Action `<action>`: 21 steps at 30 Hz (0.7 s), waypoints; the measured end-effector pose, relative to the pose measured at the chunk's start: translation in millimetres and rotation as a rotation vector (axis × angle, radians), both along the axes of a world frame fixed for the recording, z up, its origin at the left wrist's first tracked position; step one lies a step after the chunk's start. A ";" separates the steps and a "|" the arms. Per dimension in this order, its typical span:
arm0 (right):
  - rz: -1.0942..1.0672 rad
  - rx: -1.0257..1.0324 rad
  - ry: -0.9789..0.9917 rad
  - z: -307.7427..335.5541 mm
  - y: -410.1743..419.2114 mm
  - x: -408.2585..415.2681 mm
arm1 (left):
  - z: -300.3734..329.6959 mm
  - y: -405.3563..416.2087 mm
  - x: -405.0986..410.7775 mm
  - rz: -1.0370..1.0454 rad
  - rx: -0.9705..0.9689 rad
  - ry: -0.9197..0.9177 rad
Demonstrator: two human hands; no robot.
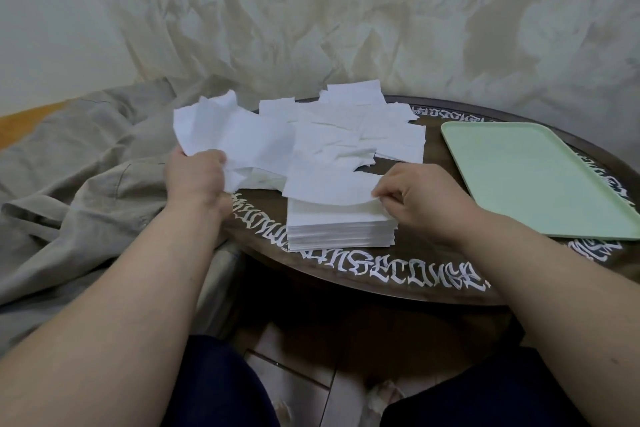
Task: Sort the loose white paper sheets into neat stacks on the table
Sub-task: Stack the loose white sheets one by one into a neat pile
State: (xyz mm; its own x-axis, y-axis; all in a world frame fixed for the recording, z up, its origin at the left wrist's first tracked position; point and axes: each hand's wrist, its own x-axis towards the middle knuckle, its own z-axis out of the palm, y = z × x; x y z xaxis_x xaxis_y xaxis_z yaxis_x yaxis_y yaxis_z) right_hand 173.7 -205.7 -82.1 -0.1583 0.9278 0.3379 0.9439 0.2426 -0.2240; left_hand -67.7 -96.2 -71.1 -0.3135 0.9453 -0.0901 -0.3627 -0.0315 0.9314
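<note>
Both hands are working paper at the dark round table (346, 274): the left hand (194, 177) is gripping a crumpled sheet (228, 135) lifted clear of the loose pile (346, 128), while the right hand (415, 199) is pinching the top sheet (329, 185), apparently squaring it onto the neat stack (341, 225) beside a green tray (530, 177)

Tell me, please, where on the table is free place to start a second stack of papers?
Bare wood shows between the neat stack and the green tray, though the right hand is there now. The tray itself holds nothing. A narrow strip runs along the near rim of the table. The far left is crowded with loose sheets, where the left hand grips some.
</note>
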 end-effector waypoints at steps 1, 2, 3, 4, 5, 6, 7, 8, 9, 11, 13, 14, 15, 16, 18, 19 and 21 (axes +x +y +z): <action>0.001 -0.037 -0.002 -0.4 -1.7 0.0 | 0.8 -0.2 -1.8 0.019 0.006 -0.007; -0.006 -0.067 0.008 -0.3 -2.7 0.3 | 1.7 -0.6 -2.7 0.026 0.008 -0.014; -0.013 -0.087 0.026 0.2 -3.6 0.9 | 1.7 -0.7 -2.9 0.015 0.007 -0.023; -0.019 -0.103 0.043 1.0 -4.1 1.8 | 1.8 -0.6 -2.6 -0.013 0.007 -0.033; -0.027 -0.125 0.055 1.5 -4.7 2.4 | 2.0 -0.9 -1.7 -0.054 0.011 -0.044; -0.035 -0.153 0.058 2.1 -5.3 2.9 | 2.4 -1.8 0.0 -0.102 0.022 -0.056; -0.045 -0.185 0.055 2.1 -5.6 3.5 | 3.2 -2.9 1.9 -0.152 0.035 -0.065; -0.059 -0.212 0.051 2.1 -5.9 4.4 | 3.7 -4.2 4.3 -0.198 0.046 -0.074; -0.072 -0.231 0.057 2.4 -6.3 5.1 | 4.8 -6.0 6.8 -0.240 0.053 -0.086; -0.092 -0.246 0.101 4.1 -7.0 5.5 | 6.2 -10.3 12.1 -0.319 0.053 -0.100; -0.140 -0.207 0.176 6.8 -6.3 3.0 | 5.8 -14.5 17.6 -0.410 0.053 -0.085; -0.187 -0.171 0.240 8.9 -4.8 0.8 | 5.4 -16.3 19.9 -0.457 0.056 -0.077; -0.237 -0.139 0.323 11.1 -2.9 -2.2 | 4.9 -18.0 22.3 -0.499 0.058 -0.070; -0.274 -0.120 0.425 13.1 -0.5 -6.1 | 4.6 -19.4 24.8 -0.529 0.056 -0.071; -0.282 -0.137 0.687 13.8 4.2 -14.5 | 5.3 -22.2 29.7 -0.553 0.050 -0.086; -0.274 -0.165 0.822 13.2 5.8 -19.6 | 5.8 -23.9 32.0 -0.561 0.048 -0.092; -0.268 -0.198 1.013 10.3 9.2 -27.1 | 5.5 -26.5 36.3 -0.580 0.040 -0.090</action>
State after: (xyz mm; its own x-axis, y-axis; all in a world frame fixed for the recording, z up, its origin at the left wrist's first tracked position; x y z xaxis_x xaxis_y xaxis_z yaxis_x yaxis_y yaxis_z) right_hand 146.6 -196.5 -71.8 0.3298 0.9433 0.0372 0.3126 -0.0719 -0.9471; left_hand -31.4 -122.7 -65.6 0.2634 0.9632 -0.0530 -0.4085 0.1611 0.8984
